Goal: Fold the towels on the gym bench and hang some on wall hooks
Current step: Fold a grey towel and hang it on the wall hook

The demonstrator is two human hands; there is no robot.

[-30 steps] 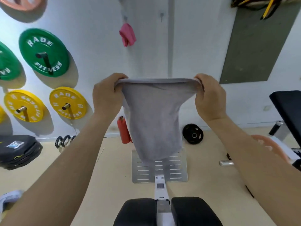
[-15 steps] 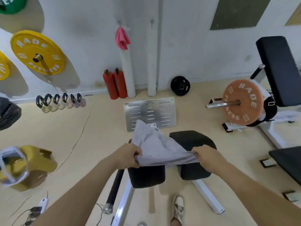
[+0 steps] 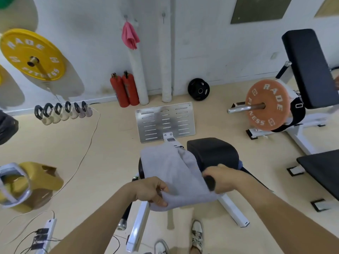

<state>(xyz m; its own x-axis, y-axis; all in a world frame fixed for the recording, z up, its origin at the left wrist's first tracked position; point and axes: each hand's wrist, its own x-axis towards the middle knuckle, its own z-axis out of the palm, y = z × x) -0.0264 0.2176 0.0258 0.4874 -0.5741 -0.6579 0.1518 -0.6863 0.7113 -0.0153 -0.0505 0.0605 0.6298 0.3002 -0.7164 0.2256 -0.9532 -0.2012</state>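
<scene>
A grey towel lies draped over the left black roller pad of the gym bench, its far end spread toward the metal foot plate. My left hand pinches the towel's near left corner. My right hand grips its near right edge, close to the right pad. A pink towel hangs from a wall hook. A second hook to its right is bare.
A metal foot plate lies ahead on the floor. Two red extinguishers, a black plate and kettlebells line the wall. An orange plate machine stands right. A power strip and cables lie left.
The towel came down from chest height in front of the wall onto the bench pad. My view tilted down, and both hands lowered and drew nearer while still holding it.
</scene>
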